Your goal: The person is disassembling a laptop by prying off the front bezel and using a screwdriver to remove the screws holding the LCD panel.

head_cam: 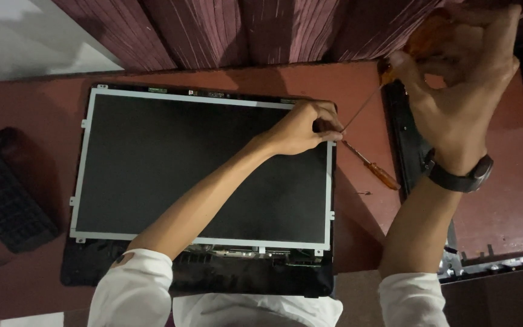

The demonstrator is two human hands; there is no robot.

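A bare laptop screen panel (171,163) with a thin metal frame lies flat in its dark back cover on a reddish-brown table (31,109). My left hand (307,127) rests on the panel's upper right corner, fingers pinched around the tip of a long screwdriver shaft (361,109). My right hand (461,79), with a black watch on the wrist, is raised above the table and closed on that screwdriver's orange handle (422,39). The shaft slants down from the handle to the panel corner.
A second orange-handled screwdriver (373,168) lies on the table just right of the panel. A black frame part (410,145) lies at the right. A dark keyboard piece (4,194) sits at the left edge. Dark red curtain folds (243,30) hang behind.
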